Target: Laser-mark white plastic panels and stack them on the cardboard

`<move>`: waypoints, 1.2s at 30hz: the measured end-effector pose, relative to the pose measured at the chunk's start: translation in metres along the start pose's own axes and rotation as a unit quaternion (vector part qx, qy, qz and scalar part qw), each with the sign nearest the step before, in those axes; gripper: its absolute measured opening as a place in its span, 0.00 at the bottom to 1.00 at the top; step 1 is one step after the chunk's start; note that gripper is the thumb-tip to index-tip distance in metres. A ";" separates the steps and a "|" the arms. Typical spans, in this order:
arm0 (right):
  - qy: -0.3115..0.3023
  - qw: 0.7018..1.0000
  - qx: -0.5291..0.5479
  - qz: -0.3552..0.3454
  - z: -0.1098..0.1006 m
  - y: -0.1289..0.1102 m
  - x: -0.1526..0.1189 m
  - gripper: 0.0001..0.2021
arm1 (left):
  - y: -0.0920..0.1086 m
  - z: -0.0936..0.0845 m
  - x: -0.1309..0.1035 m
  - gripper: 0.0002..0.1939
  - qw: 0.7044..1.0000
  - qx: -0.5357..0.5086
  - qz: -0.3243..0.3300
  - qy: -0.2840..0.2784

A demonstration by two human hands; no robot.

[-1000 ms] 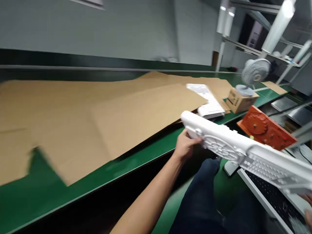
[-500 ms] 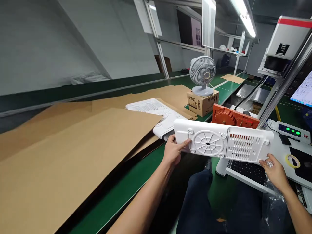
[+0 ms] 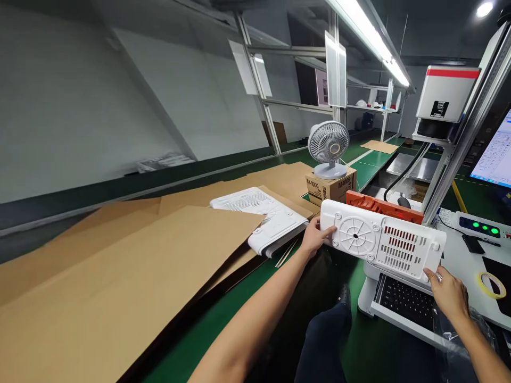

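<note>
Behind white panel, orange fixture mostly hidden.

orange fixture mostly hidden behind white panel, monitor beside it cropped at frame edge — screen text illegible

Both arms outstretched, left hand and right hand in closed grip

I see a white plastic panel with a spoked circle moulded in it and a grid of slots showing red behind. An orange-red block sits just beyond it. The table is green, overlaid with plain brown cardboard sheets. The fan is pale grey on a brown printed box. The keyboard is black.
</note>
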State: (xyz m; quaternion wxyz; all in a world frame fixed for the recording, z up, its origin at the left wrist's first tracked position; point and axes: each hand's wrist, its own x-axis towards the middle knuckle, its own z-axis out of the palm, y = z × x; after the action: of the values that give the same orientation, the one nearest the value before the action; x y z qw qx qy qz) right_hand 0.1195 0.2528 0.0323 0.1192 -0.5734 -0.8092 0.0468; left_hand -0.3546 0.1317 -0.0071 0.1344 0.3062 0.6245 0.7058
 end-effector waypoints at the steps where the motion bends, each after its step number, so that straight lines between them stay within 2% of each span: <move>1: -0.003 1.000 -0.009 0.003 0.000 -0.002 0.008 0.23 | 0.001 0.008 0.013 0.44 1.000 0.004 0.007 -0.006; 5: -0.012 0.999 -0.018 0.026 0.002 -0.010 0.035 0.24 | -0.001 0.032 0.057 0.45 0.999 -0.008 0.028 -0.035; 8: -0.018 0.999 -0.022 0.027 0.005 -0.016 0.050 0.24 | -0.012 0.039 0.073 0.43 0.999 0.013 0.031 -0.033; 13: -0.016 0.999 -0.026 0.016 0.015 -0.020 0.070 0.24 | -0.030 0.041 0.081 0.42 0.999 0.034 0.036 -0.003; 18: -0.018 0.999 -0.015 0.023 0.024 -0.021 0.089 0.26 | -0.033 0.048 0.095 0.34 0.997 0.068 0.043 0.012; 25: -0.018 0.999 0.004 0.035 0.037 -0.019 0.104 0.24 | -0.048 0.050 0.102 0.39 0.995 0.086 0.040 0.009; 30: -0.024 0.998 0.039 0.040 0.049 -0.014 0.112 0.26 | -0.045 0.053 0.111 0.40 0.994 0.100 0.048 0.001; 36: -0.009 0.997 0.059 0.056 0.054 -0.011 0.131 0.26 | -0.042 0.047 0.109 0.39 0.982 0.185 0.039 0.008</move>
State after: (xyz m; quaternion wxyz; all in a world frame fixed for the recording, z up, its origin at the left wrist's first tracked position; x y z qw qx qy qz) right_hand 0.0550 0.3749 0.0011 0.1427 -0.6094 -0.7727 0.1060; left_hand -0.4187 0.2393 -0.0175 0.0432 0.3439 0.7329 0.5854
